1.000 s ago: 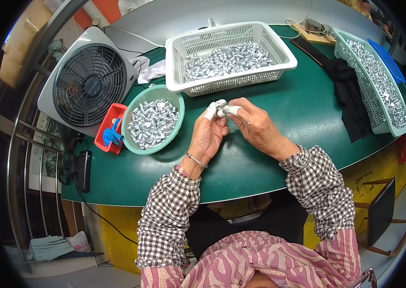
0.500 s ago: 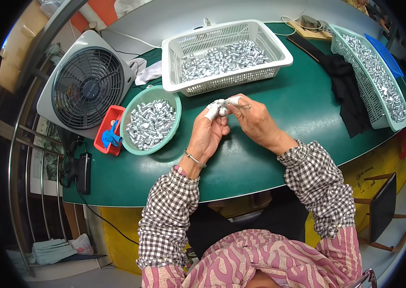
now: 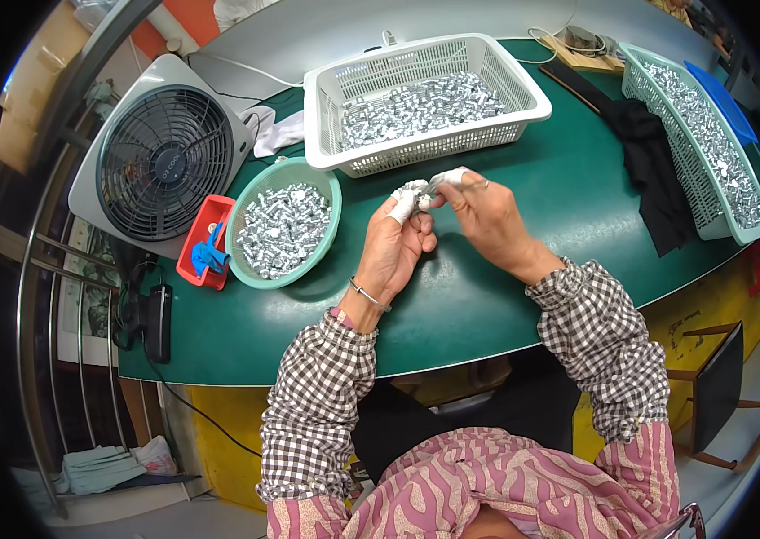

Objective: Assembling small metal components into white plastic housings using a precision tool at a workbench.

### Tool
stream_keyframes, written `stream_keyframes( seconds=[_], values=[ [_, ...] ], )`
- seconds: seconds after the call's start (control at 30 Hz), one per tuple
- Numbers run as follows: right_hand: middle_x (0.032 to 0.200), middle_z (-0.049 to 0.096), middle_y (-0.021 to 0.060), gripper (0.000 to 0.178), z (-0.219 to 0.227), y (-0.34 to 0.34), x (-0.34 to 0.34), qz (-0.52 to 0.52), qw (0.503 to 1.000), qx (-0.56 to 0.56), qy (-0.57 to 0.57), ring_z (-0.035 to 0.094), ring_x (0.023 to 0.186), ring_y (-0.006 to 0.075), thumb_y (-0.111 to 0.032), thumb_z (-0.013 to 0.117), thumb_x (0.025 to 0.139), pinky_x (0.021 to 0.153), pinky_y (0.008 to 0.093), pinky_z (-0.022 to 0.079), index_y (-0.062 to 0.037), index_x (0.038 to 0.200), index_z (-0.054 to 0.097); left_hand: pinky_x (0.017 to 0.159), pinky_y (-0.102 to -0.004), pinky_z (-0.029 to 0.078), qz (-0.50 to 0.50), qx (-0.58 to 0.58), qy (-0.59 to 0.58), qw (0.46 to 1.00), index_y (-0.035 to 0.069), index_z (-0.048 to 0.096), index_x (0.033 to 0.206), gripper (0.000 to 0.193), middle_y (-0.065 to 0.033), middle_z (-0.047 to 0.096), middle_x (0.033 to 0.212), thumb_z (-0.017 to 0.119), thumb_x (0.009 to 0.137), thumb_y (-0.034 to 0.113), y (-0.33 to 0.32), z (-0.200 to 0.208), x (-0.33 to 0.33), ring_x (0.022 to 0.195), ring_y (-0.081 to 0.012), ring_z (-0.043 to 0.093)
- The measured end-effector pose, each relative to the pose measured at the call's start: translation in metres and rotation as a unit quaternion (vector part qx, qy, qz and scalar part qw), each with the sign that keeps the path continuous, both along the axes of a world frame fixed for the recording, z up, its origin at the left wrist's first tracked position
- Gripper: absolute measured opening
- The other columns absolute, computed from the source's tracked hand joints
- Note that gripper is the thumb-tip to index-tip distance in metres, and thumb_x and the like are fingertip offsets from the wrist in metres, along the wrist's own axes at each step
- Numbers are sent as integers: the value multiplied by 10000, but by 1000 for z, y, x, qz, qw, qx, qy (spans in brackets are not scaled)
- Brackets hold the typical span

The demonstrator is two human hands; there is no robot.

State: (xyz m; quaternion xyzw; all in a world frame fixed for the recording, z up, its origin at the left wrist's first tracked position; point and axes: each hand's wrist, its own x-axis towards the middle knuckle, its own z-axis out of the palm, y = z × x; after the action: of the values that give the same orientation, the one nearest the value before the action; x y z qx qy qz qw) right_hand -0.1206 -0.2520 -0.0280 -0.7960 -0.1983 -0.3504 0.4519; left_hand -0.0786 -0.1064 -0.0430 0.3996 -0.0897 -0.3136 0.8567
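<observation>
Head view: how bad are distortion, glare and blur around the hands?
Head view: strong fisheye, the green table edge bows and corners go black; even light, faint glare on the metal parts in the white basket; left hand and right hand sharp, small held piece unclear.

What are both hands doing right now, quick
Left hand: closed around small silvery metal parts, fingertips wrapped in white.
Right hand: fingers pinched at the same parts, meeting the left hand above the green table.
</observation>
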Motion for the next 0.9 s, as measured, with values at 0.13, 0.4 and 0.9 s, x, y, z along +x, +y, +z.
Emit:
stream_keyframes(
  seconds=[0.13, 0.4, 0.9],
  values=[
    [747, 613, 95, 66, -1, 2, 1, 8, 1000, 12, 7, 596, 665, 236, -30, 520, 853, 576, 310, 458, 11, 885, 562, 474, -219, 397, -8, -10, -6, 1000, 52, 489, 1017, 166, -24, 546, 858, 421, 929, 176, 3, 0, 0, 616, -75, 464],
    [744, 610, 96, 179, -3, 2, 4, -17, 999, -34, -32, 607, 657, 188, -127, 479, 900, 570, 273, 466, 33, 873, 554, 451, -208, 388, 8, 6, -29, 1000, 46, 493, 1028, 177, -6, 518, 813, 430, 927, 177, 1, 3, -1, 588, -73, 453],
    [747, 602, 99, 280, 9, -18, 8, 54, 936, 251, 241, 602, 612, 131, -197, 427, 931, 585, 239, 501, 45, 839, 535, 357, -178, 360, 120, 220, -233, 940, 11, 501, 1042, 167, -46, 546, 810, 452, 907, 95, -11, 7, -9, 479, -42, 416]
  ],
)
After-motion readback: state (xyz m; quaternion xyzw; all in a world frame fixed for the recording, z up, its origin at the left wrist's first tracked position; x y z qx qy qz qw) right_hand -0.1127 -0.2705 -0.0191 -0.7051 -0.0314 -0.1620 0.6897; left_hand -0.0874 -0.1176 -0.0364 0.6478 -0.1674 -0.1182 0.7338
